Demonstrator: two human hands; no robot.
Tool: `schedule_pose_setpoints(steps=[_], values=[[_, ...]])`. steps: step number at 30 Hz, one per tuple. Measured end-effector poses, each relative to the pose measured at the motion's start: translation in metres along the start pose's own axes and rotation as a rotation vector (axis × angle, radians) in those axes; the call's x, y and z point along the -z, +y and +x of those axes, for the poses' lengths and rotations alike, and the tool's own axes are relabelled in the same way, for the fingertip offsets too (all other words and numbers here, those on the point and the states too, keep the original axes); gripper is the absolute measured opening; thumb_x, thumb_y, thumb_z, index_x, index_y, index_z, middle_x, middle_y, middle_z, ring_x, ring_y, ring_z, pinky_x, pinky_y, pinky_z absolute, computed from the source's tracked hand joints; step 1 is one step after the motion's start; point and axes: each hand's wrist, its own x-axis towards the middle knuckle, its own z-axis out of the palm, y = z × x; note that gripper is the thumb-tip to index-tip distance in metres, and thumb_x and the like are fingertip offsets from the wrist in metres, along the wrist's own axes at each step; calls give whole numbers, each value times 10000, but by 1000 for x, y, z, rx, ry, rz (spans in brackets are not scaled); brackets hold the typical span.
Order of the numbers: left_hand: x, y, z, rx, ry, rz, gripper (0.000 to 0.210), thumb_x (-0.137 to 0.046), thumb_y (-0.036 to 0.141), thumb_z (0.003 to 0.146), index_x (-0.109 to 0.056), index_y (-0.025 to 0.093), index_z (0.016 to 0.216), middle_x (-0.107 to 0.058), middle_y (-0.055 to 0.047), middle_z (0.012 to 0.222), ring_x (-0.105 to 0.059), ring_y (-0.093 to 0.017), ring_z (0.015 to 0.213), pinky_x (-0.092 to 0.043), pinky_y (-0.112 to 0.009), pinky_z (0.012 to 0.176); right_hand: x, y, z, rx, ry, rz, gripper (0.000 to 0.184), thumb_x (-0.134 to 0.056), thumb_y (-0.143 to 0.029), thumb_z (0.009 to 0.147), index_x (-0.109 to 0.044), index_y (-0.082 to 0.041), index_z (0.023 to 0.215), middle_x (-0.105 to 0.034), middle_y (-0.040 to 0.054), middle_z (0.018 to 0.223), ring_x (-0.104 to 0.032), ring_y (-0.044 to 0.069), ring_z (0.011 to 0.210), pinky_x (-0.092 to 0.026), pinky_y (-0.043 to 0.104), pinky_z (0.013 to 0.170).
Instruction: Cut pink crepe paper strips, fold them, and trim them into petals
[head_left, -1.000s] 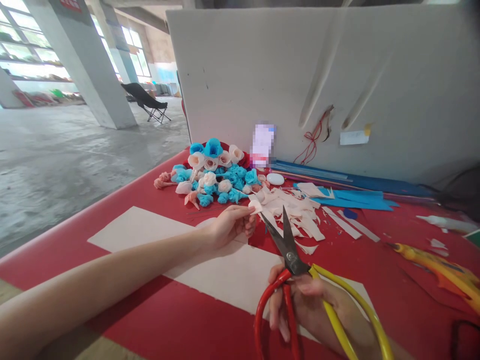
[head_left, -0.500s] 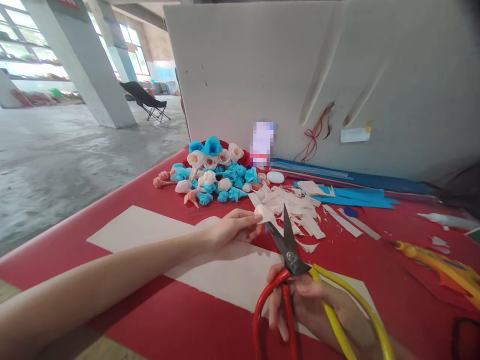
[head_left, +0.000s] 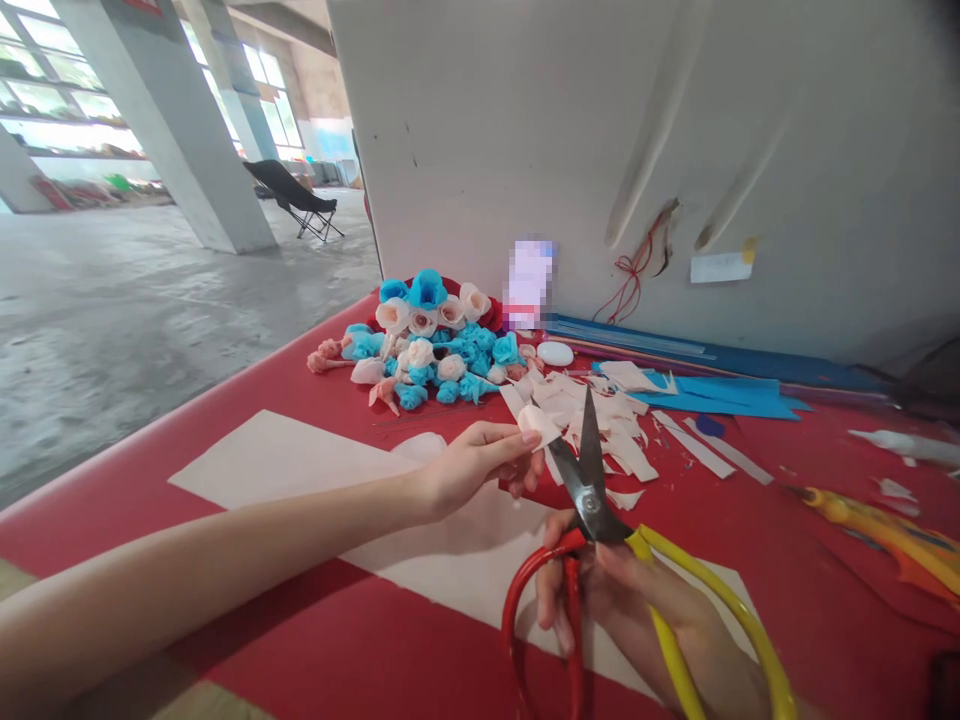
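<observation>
Between thumb and fingers, my left hand [head_left: 484, 465] pinches a small cream-white piece of paper [head_left: 537, 425] with a rounded edge. My right hand [head_left: 645, 600] grips a pair of scissors [head_left: 592, 500] with one red and one yellow handle. The blades are spread apart, and one of them reaches up to the pinched piece, partly hidden behind it. Under both hands lies a long cream-white sheet [head_left: 465, 560] on the red table [head_left: 360, 640]. A heap of white paper scraps [head_left: 622, 435] lies just beyond the blades.
Blue and cream paper flowers [head_left: 427, 340] are piled at the back left. Behind the scraps lie blue paper strips [head_left: 720, 395]. A yellow glue gun [head_left: 885, 525] and a white tube [head_left: 904, 443] rest at the right. A pixelated phone-like item [head_left: 529, 280] leans on the upright panel [head_left: 495, 130].
Both hands have shifted slightly right within the view, along with the scissors and the pinched piece. The scissor blades have closed a little but are still apart.
</observation>
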Motion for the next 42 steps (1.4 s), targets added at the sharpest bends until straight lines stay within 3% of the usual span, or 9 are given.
schedule_pose_setpoints(steps=[8,27,36,42], values=[[1,-8,0,-32,37,-10,399,-579,463,775,-555,118,574,-540,0,520,-441,-71,480,-307,-235,528,10,9,9,-7,-39,101,271,-398,-401,903,-553,-183,948,-587,20,618,-533,109,537,-378,233,546],[1,-12,0,-25,80,-65,355,-582,376,767,-528,119,528,-516,5,469,-434,-65,439,-276,-228,475,7,8,8,-104,3,137,286,-461,-453,862,-530,-182,801,-445,-57,408,-366,49,327,-275,171,391],[2,-14,-2,-41,86,-88,316,-554,335,796,-499,126,565,-473,17,536,-415,-61,476,-286,-229,499,11,-1,8,-76,162,145,285,-432,-437,879,-521,-198,752,-329,-99,342,-221,48,281,-347,168,336],[2,-15,-1,-63,75,-33,328,-516,365,823,-483,129,597,-464,21,565,-410,-59,484,-288,-228,519,4,-7,8,-69,194,132,281,-460,-442,870,-519,-194,751,-348,-96,328,-242,41,261,-333,161,316]])
